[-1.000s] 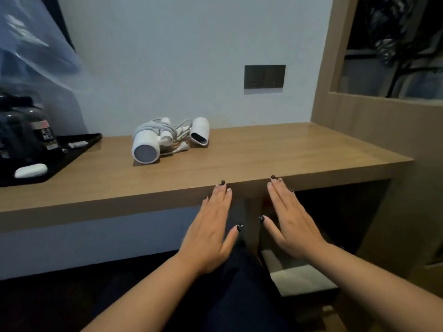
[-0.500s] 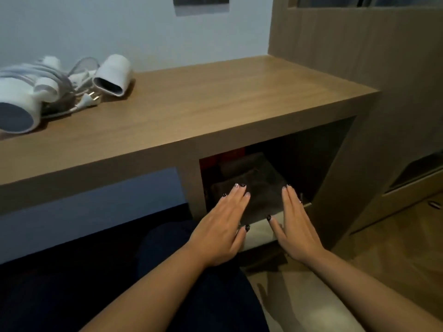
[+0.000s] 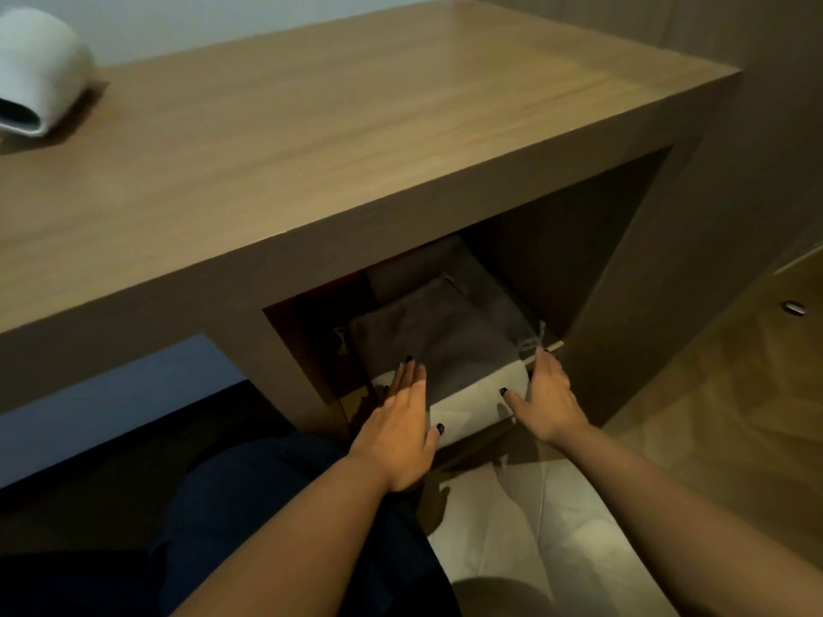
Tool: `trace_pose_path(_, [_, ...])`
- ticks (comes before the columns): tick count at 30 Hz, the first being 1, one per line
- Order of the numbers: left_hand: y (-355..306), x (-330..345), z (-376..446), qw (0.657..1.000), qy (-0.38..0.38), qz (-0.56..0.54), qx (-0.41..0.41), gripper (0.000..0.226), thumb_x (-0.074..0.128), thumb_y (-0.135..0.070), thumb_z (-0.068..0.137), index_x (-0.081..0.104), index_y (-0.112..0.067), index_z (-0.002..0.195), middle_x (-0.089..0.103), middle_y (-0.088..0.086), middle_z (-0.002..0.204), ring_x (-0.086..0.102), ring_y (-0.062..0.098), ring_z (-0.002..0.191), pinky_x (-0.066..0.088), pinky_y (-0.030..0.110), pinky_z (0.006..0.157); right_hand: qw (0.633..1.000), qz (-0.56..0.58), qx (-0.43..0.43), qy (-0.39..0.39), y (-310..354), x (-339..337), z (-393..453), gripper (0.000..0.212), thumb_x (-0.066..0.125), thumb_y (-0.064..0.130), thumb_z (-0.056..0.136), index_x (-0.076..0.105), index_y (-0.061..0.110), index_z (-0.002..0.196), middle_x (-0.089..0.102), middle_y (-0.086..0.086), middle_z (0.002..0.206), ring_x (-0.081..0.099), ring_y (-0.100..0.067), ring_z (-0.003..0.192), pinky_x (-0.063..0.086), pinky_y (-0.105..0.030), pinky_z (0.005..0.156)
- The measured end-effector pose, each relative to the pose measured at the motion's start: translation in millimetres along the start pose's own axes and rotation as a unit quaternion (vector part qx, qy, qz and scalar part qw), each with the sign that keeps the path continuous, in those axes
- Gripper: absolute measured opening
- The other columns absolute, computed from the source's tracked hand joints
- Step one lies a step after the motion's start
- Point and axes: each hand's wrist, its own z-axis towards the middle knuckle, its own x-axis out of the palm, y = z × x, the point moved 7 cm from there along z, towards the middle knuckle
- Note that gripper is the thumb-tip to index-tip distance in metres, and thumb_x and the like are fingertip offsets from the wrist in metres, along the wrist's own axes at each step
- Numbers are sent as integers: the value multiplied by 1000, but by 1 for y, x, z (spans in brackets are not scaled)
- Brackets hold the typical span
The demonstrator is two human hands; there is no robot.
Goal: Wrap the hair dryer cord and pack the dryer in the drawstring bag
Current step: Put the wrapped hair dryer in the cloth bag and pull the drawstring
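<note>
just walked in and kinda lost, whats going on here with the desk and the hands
A person is reaching both hands into the open cubby under the wooden desk. The left hand and right hand are flat and open, on either side of a light folded cloth, with a grey drawstring bag lying just behind it. Neither hand grips anything yet. Up on the desk, a white hair dryer part sits at the far left edge, so packing has not started.

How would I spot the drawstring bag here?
Look under the wooden desk, into the open cubby at its right end. The drawstring bag lies flat there, dark grey cloth above a pale folded cloth, its knotted cord at the right corner.
</note>
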Motion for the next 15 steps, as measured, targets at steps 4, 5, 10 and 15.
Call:
trace_pose_path(4, [9,3,8,998,-7,-60,-22,83,46,-30,100,-16,-12,152,-19,2,161,-16,10,147,-4,23,115,994,62,79,33,-7,9,29,89,65,38,89,11,8,153,17,-13,159,21,-34,144,26,-45,116])
trace_pose_path(5, [11,3,10,997,-7,-75,-30,83,46,-30,100,-17,-12,151,-19,2,161,-16,10,147,-6,21,114,993,74,93,30,-6,12,34,87,67,37,88,16,8,152,21,-13,157,25,-35,142,29,-46,115])
trace_pose_path(10, [27,4,17,990,-12,-117,-77,84,45,-31,100,-21,-16,150,-20,0,161,-13,11,148,-2,25,118,988,75,131,-15,5,19,44,71,68,29,88,30,5,144,30,-16,147,39,-38,132,39,-44,108])
trace_pose_path(15, [29,4,18,985,-22,-147,-87,85,47,-31,99,-18,-17,152,-14,-1,162,-6,12,149,3,26,118,972,120,202,-24,7,24,41,65,70,20,86,35,8,140,47,-17,136,51,-39,120,47,-47,100])
